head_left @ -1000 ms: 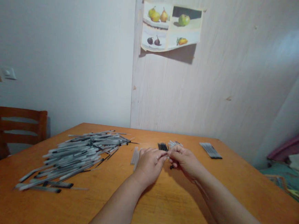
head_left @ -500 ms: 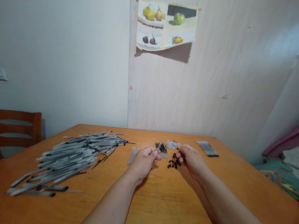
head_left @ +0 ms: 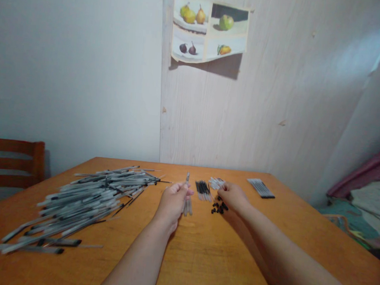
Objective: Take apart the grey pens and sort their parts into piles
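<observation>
Left hand grips a tube; right hand pinches beside small black parts

From my remote seat, any print on the tubes is too small to read. The left hand (head_left: 174, 201) is closed around a slim grey translucent pen-like tube (head_left: 187, 178), whose end stands up above the fingers. Pale translucent plastic barrels (head_left: 188, 206) show just below; I cannot tell whether they are held too. The right hand (head_left: 234, 196) has thumb and fingertips drawn together; I cannot tell what is between them. It is near short black plastic pieces (head_left: 219, 206) and a cluster of small whitish translucent pieces (head_left: 215, 182).

Between the hands, thin black-and-clear sticks (head_left: 202, 190) lie in a row. Far right, grey black-ended pens (head_left: 260, 188) lie side by side; left, a large heap of grey translucent tubes (head_left: 96, 196) covers part of the orange-brown wooden table (head_left: 200, 262). I cannot see what the tubes contain.
</observation>
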Tool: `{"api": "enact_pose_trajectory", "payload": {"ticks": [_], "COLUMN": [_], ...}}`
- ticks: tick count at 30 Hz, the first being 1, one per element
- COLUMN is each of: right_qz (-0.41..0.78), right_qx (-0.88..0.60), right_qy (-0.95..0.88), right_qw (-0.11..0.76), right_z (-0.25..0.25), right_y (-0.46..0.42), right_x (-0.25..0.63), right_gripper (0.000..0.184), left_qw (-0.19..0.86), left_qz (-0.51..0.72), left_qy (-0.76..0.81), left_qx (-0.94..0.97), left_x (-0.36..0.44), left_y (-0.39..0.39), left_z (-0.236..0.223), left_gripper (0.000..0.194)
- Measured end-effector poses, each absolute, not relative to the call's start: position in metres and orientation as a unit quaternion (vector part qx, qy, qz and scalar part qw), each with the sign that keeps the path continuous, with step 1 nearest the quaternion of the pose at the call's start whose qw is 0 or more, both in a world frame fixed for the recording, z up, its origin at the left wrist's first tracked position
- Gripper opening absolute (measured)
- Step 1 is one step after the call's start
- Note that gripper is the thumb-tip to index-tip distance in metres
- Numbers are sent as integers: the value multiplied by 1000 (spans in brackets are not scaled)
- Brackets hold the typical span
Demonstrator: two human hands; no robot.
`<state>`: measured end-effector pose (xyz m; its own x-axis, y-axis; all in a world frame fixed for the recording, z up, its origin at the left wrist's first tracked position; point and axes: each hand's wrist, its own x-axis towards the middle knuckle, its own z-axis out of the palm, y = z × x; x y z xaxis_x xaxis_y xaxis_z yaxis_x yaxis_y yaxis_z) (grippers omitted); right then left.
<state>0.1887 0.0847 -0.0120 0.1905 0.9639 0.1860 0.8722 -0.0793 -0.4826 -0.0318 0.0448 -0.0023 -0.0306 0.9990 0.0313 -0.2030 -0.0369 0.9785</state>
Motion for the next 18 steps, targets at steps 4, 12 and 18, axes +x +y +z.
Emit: {"api": "enact_pose_trajectory", "payload": {"ticks": [4, 12, 18], "right_qz": [82, 69, 66], "right_qx": [-748, -774, -779], "right_qy": [-629, -619, -617], "right_qw": [194, 114, 93], "right_z": [-8, -12, -17], "right_y": [97, 116, 122], "right_x": [179, 162, 159], "right_gripper": [14, 20, 23], "left_qw": [540, 548, 575], "left_qz": [571, 586, 596], "left_qy": [446, 443, 425], "left_qx": [429, 401, 366], "left_x": [-33, -36, -37], "left_y": [44, 43, 45], "left_z": [0, 2, 2], "left_gripper": [35, 37, 31]}}
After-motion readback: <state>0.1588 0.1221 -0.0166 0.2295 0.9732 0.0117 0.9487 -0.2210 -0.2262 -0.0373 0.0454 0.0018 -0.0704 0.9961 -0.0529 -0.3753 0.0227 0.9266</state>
